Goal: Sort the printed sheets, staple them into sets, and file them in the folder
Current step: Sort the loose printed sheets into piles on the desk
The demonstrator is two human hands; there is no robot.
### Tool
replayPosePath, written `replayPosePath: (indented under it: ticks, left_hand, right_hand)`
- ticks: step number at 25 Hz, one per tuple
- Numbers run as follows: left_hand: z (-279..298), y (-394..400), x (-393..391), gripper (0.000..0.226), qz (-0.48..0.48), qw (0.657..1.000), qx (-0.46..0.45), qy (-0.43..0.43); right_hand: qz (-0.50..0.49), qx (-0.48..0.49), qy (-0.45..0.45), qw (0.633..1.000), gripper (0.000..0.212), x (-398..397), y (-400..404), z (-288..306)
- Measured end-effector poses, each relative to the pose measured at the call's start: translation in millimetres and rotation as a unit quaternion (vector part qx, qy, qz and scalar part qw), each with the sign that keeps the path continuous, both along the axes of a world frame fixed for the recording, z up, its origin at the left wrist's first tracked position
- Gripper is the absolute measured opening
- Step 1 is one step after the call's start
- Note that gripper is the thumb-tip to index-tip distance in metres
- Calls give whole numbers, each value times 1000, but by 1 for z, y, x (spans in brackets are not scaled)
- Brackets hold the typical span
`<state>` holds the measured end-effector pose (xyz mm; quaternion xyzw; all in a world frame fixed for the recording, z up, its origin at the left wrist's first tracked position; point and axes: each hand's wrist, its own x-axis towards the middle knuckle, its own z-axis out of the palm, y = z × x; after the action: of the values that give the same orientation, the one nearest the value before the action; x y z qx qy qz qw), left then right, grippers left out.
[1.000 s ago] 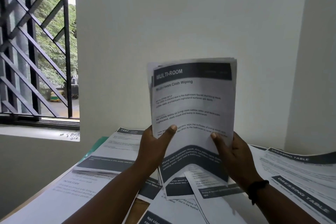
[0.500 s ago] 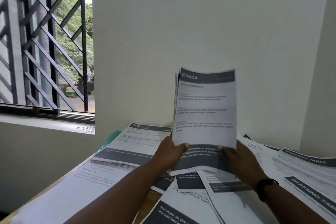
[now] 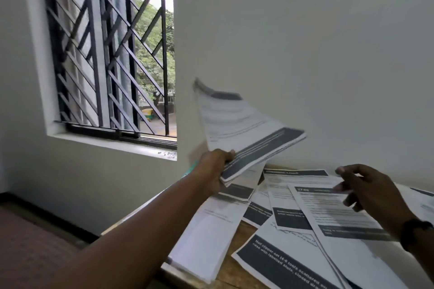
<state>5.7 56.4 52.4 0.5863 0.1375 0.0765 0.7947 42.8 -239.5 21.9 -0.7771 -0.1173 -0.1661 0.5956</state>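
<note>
My left hand grips a stack of printed sheets by its lower edge, holding it tilted up to the left, above the table's far left side. The stack is blurred. My right hand hovers over the loose printed sheets spread across the wooden table, fingers loosely curled and holding nothing. A green folder edge peeks out behind my left hand. No stapler is in view.
A white wall stands right behind the table. A barred window is at the left, with its sill below. The table's left edge drops to a reddish floor. A dark band sits on my right wrist.
My right hand let go of the stack and moved right over the loose sheets. My left hand swung the stack leftward and tilted it. The view turned left.
</note>
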Motion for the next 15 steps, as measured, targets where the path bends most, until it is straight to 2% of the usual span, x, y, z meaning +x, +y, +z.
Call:
replayPosePath:
  ticks: [2,6,11,15]
  left_hand:
    - [-15,20,-13,18,38,998,-45,17]
    - [-37,23,-34,22,109,987,-116,18]
    - [-54,3,-40,31,100,975,-191,46]
    - [-60,-6,-37,26,78,975,-201,53]
  right_hand:
    - [-1,-55,0,998,18,4,0,-7]
    - [-13,-147,6,989,14,11,-1,-17]
    - [-22,-256,-8,966,11,15,-5,-22]
    - [-61,-395,13,917,15,23,-15,-26]
